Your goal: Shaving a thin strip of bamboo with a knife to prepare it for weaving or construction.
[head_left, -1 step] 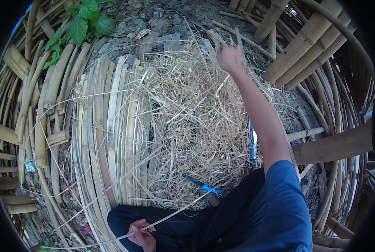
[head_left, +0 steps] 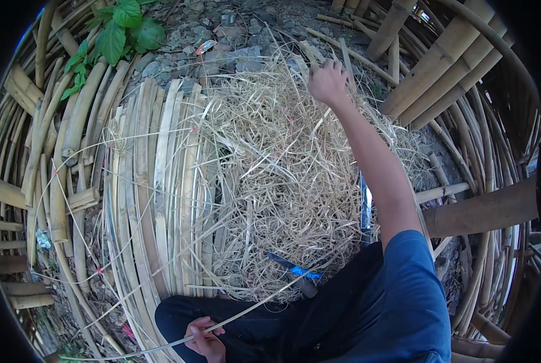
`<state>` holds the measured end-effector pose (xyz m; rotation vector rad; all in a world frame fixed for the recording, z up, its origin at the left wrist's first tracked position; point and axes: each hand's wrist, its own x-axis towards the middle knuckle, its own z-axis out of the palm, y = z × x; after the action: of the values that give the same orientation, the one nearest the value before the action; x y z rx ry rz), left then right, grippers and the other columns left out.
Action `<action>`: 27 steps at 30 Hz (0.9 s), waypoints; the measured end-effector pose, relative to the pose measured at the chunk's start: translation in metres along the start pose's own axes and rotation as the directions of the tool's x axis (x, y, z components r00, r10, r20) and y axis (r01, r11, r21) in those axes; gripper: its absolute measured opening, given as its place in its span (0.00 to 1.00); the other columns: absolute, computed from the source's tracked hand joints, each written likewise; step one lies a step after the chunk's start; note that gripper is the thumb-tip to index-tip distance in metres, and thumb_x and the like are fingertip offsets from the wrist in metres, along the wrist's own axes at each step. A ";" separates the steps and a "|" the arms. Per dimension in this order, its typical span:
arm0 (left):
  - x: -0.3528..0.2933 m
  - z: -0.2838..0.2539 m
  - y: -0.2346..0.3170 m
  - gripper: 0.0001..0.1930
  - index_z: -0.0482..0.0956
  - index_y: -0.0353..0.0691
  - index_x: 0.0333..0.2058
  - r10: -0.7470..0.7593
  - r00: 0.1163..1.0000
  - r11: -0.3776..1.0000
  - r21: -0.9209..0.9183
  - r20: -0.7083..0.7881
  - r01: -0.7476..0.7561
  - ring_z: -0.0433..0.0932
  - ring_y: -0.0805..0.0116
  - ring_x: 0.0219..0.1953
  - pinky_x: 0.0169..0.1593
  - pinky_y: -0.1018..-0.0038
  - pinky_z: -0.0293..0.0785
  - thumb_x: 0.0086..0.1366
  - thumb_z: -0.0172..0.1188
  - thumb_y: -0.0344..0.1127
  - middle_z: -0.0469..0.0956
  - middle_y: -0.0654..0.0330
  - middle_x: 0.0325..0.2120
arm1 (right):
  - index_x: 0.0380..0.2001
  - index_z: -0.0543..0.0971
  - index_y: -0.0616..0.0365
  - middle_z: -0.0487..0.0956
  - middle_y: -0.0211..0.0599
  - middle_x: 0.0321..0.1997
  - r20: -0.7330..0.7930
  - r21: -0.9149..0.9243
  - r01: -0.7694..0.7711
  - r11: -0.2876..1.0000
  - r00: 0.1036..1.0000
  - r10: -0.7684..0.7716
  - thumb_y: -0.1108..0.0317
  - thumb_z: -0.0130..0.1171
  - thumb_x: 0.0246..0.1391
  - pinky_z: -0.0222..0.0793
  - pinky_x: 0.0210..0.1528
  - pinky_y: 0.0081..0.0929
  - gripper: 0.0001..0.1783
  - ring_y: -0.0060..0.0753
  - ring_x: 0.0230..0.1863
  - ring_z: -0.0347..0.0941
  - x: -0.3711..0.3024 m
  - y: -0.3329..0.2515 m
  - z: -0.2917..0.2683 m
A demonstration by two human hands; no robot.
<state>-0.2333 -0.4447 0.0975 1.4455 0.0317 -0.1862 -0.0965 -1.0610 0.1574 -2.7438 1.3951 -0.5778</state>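
My left hand [head_left: 206, 340] rests by my left knee, closed round a thin bamboo strip [head_left: 253, 307]. That strip runs from the lower left edge up across my lap to a knife. The knife [head_left: 291, 267], with a dark blade and blue wrapping, lies on a heap of pale bamboo shavings [head_left: 282, 175]. Stretched out to the far end of the heap is my right arm. There my right hand [head_left: 328, 83] has its fingers curled, beside a short bamboo piece [head_left: 311, 53] and an upright slat [head_left: 346, 57]. Whatever lies under those fingers is hidden.
Split bamboo slats [head_left: 161, 181] lie side by side left of the heap. A long shiny blade [head_left: 365, 202] lies by my right forearm. Thick bamboo poles [head_left: 443, 66] stand far right, more poles [head_left: 79, 121] at left. A leafy plant [head_left: 125, 30] grows beyond, near stony ground [head_left: 240, 36].
My right hand has shifted slightly left and turned, its fingers now curling over toward the far side. The left hand and the bamboo strip stay in place.
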 end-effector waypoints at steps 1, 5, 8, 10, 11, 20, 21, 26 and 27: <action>0.001 -0.001 -0.004 0.25 0.75 0.26 0.32 0.001 0.999 1.000 -0.004 -0.036 -0.001 0.68 0.69 0.10 0.15 0.77 0.67 0.72 0.44 0.48 0.70 0.55 0.13 | 0.43 0.82 0.45 0.73 0.48 0.55 0.056 -0.303 0.276 0.912 0.961 -0.273 0.61 0.52 0.56 0.60 0.56 0.57 0.14 0.50 0.61 0.64 -0.005 -0.009 0.006; 0.002 0.003 -0.007 0.25 0.75 0.26 0.32 -0.003 0.999 1.000 0.010 -0.053 0.004 0.68 0.69 0.10 0.15 0.78 0.67 0.72 0.43 0.48 0.69 0.55 0.13 | 0.43 0.83 0.39 0.69 0.41 0.56 0.235 -0.183 0.419 0.889 0.897 -0.374 0.68 0.54 0.52 0.50 0.62 0.56 0.16 0.46 0.64 0.57 0.002 -0.011 0.025; 0.004 0.008 -0.005 0.25 0.75 0.26 0.32 -0.002 1.000 0.999 0.044 -0.026 0.003 0.68 0.68 0.10 0.14 0.77 0.67 0.72 0.43 0.48 0.69 0.55 0.13 | 0.42 0.83 0.38 0.69 0.39 0.57 0.253 -0.307 0.471 0.827 0.878 -0.406 0.68 0.55 0.52 0.50 0.62 0.56 0.15 0.45 0.64 0.57 0.017 0.008 0.042; 0.002 0.010 -0.002 0.25 0.74 0.26 0.31 -0.008 0.999 0.999 0.046 -0.039 0.009 0.68 0.68 0.10 0.14 0.77 0.66 0.72 0.44 0.48 0.69 0.55 0.13 | 0.39 0.83 0.40 0.68 0.37 0.58 0.314 -0.295 0.463 0.836 0.873 -0.373 0.67 0.56 0.52 0.50 0.61 0.56 0.13 0.45 0.64 0.57 0.013 0.008 0.045; 0.002 0.012 -0.001 0.25 0.74 0.26 0.31 -0.010 0.999 0.999 0.047 -0.049 0.012 0.68 0.68 0.10 0.14 0.77 0.66 0.72 0.44 0.48 0.69 0.55 0.13 | 0.37 0.84 0.41 0.68 0.37 0.58 0.349 -0.320 0.492 0.809 0.856 -0.383 0.67 0.57 0.51 0.50 0.61 0.56 0.11 0.45 0.64 0.57 0.012 0.011 0.047; 0.005 0.019 -0.004 0.24 0.75 0.26 0.31 -0.035 0.999 0.999 -0.005 0.035 0.035 0.72 0.66 0.13 0.17 0.78 0.66 0.71 0.46 0.47 0.73 0.53 0.16 | 0.28 0.84 0.47 0.73 0.29 0.46 -0.126 -0.023 0.392 0.920 0.912 -0.392 0.67 0.62 0.46 0.56 0.56 0.46 0.05 0.37 0.55 0.64 0.025 0.032 0.021; 0.005 0.019 -0.003 0.24 0.75 0.26 0.31 -0.024 0.998 1.000 -0.017 0.051 0.025 0.72 0.67 0.13 0.17 0.79 0.65 0.72 0.45 0.46 0.73 0.53 0.16 | 0.27 0.83 0.51 0.77 0.32 0.42 -0.296 0.054 0.404 0.913 0.880 -0.372 0.67 0.62 0.47 0.61 0.53 0.45 0.04 0.40 0.51 0.68 0.027 0.032 0.012; 0.005 0.021 -0.002 0.23 0.75 0.29 0.30 0.004 0.999 1.000 -0.012 0.035 -0.003 0.70 0.69 0.12 0.17 0.79 0.64 0.72 0.45 0.47 0.71 0.56 0.15 | 0.28 0.82 0.58 0.80 0.44 0.34 -0.515 0.323 0.526 0.787 0.795 -0.320 0.71 0.61 0.48 0.70 0.43 0.40 0.04 0.48 0.42 0.74 0.051 0.006 -0.074; 0.005 0.020 -0.003 0.23 0.75 0.29 0.30 -0.005 1.000 1.000 -0.014 0.025 0.005 0.70 0.69 0.12 0.17 0.79 0.63 0.72 0.46 0.47 0.71 0.56 0.14 | 0.28 0.82 0.58 0.80 0.44 0.34 -0.503 0.388 0.520 0.761 0.811 -0.298 0.72 0.60 0.48 0.70 0.44 0.40 0.04 0.48 0.42 0.74 0.053 0.001 -0.098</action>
<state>-0.2312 -0.4657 0.0963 1.4288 0.0164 -0.2079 -0.1011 -1.0879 0.2656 -2.5429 0.4844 -1.3944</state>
